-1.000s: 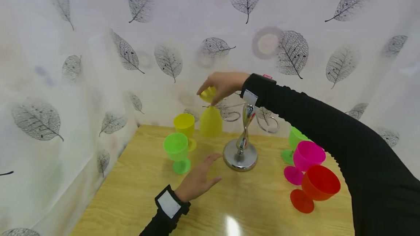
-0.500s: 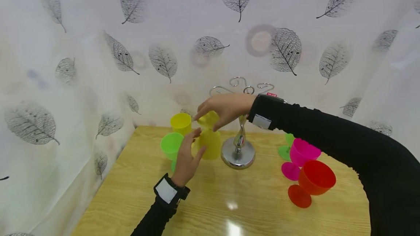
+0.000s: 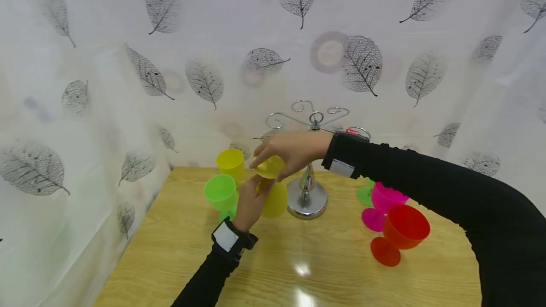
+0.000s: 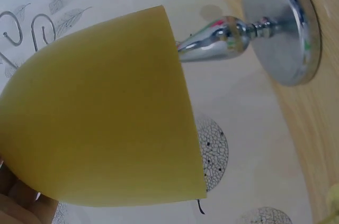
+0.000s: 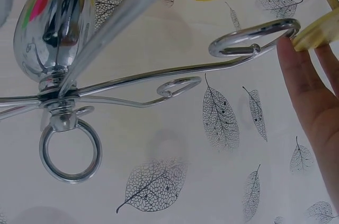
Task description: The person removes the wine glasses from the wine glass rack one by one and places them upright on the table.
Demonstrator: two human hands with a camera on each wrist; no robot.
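Observation:
An upside-down yellow plastic goblet (image 3: 275, 200) is held above the table, its bowl mouth facing down. My right hand (image 3: 298, 148) grips its round foot from above with thumb and fingers. From below left, my left hand (image 3: 251, 200) pinches it near the stem, just under the foot. In the left wrist view the goblet's bowl (image 4: 106, 113) covers much of the frame, with left fingers at its narrow end. The right wrist view shows right-hand fingers (image 5: 307, 81) at the foot's edge, close by a curled metal hook (image 5: 254, 36).
A chrome stand (image 3: 307, 203) with curled arms is directly right of the goblet. On the left stand a yellow goblet (image 3: 230, 162) and a green goblet (image 3: 221, 193). Pink (image 3: 386, 199), red (image 3: 405, 229) and another green goblet (image 3: 364, 195) stand right. A leaf-patterned curtain hangs behind.
My right hand has lowered the upside-down yellow goblet from near the stand's arms toward the table. My left hand has risen from the tabletop and taken hold near the stem.

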